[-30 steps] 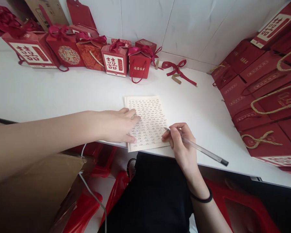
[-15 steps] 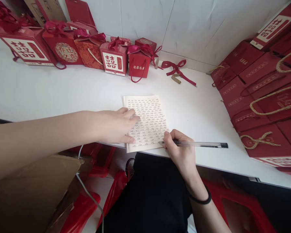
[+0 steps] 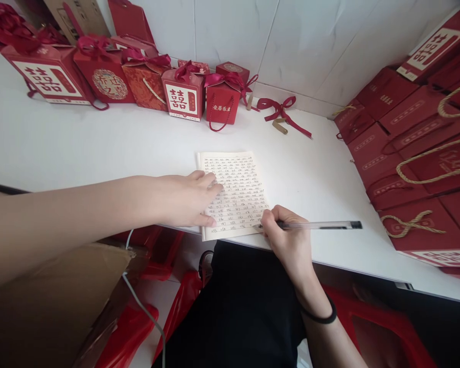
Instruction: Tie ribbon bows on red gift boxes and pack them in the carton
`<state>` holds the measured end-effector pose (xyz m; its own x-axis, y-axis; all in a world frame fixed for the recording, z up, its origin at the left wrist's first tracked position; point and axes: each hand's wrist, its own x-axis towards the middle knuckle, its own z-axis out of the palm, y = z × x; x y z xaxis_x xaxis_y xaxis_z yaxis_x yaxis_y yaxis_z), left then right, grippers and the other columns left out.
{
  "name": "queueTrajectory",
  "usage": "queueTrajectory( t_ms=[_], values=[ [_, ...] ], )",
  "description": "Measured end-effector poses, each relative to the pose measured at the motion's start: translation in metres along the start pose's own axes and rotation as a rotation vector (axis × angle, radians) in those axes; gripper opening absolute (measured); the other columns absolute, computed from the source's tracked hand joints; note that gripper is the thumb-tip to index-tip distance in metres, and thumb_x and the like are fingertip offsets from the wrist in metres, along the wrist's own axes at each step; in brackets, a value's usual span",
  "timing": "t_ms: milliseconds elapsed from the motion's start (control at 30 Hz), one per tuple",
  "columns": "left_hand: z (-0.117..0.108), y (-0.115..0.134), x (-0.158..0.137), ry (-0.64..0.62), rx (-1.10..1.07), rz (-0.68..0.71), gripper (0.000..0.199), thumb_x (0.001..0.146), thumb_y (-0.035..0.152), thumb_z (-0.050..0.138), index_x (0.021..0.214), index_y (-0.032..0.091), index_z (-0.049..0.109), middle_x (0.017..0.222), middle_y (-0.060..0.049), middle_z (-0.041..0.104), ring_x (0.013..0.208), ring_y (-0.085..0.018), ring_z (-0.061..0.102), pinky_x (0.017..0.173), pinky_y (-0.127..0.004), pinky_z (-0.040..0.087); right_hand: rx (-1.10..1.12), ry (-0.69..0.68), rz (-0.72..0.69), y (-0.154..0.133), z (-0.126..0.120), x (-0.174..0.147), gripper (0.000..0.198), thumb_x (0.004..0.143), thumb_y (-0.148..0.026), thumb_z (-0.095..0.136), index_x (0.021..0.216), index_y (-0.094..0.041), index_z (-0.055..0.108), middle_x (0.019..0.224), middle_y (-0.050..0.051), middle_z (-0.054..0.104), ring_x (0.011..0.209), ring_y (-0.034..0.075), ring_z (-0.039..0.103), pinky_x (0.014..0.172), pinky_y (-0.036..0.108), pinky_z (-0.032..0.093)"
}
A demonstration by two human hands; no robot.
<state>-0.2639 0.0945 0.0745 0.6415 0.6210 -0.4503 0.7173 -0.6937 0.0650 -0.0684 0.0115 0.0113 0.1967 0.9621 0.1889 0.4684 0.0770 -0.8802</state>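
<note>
A small notebook (image 3: 233, 191) lies at the front edge of the white table, its page covered with rows of handwritten numbers. My left hand (image 3: 193, 197) rests flat on the page's left side, fingers spread. In my right hand (image 3: 287, 232) is a pen (image 3: 325, 225) with a clear barrel and black cap end, held in a pinch. The pen's tip meets the lowest written row near the page's right side. A black band (image 3: 325, 314) circles my right wrist.
Red gift boxes (image 3: 182, 97) with ribbons line the wall at the back left. A tall stack of red boxes (image 3: 402, 138) with rope handles stands on the right. A loose ribbon bow (image 3: 278, 107) lies near the wall. Below the table at left is a cardboard box (image 3: 61, 301).
My right hand and the pen have shifted slightly right along the bottom row, where a new mark shows. My left hand stays in place on the page. The view has moved a little.
</note>
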Motion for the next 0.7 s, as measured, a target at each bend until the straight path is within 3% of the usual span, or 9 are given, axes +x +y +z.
queueTrajectory(
  t_ms=[133,333,533,700],
  values=[
    [-0.001,0.0009,-0.0001,-0.015,0.006,0.0,0.064,0.082,0.05,0.045,0.135,0.014,0.035,0.137,-0.015,0.037,0.122,-0.031,0.036,0.09,-0.037,0.04,0.022,0.052,0.011,-0.0014,-0.0009,0.0006,0.035,0.082,-0.027,0.049,0.05,-0.018,0.038,0.047,-0.004,0.038,0.045,0.009,0.035,0.044,0.021,0.027],
    [-0.0021,0.0024,-0.0009,-0.003,0.012,-0.007,0.063,0.081,0.049,0.046,0.133,0.015,0.037,0.136,-0.015,0.039,0.122,-0.03,0.037,0.09,-0.036,0.04,-0.043,0.011,-0.031,0.0002,0.0018,0.0003,0.035,0.081,-0.026,0.049,0.051,-0.018,0.032,0.046,-0.005,0.031,0.043,0.008,0.028,0.042,0.022,0.023],
    [-0.0032,0.0031,-0.0013,-0.013,0.003,-0.013,0.063,0.081,0.049,0.046,0.134,0.015,0.036,0.136,-0.015,0.039,0.122,-0.03,0.037,0.09,-0.037,0.04,0.041,0.002,0.022,-0.0007,0.0004,-0.001,0.033,0.08,-0.024,0.048,0.052,-0.019,0.03,0.047,-0.005,0.03,0.044,0.008,0.027,0.042,0.022,0.023],
    [-0.0031,0.0033,-0.0015,-0.005,-0.005,-0.013,0.062,0.082,0.048,0.047,0.133,0.016,0.037,0.136,-0.015,0.039,0.122,-0.03,0.037,0.092,-0.036,0.04,-0.007,0.017,-0.039,0.0004,0.0018,-0.0008,0.034,0.081,-0.023,0.047,0.054,-0.019,0.026,0.049,-0.005,0.026,0.047,0.009,0.024,0.043,0.022,0.021]
  ],
)
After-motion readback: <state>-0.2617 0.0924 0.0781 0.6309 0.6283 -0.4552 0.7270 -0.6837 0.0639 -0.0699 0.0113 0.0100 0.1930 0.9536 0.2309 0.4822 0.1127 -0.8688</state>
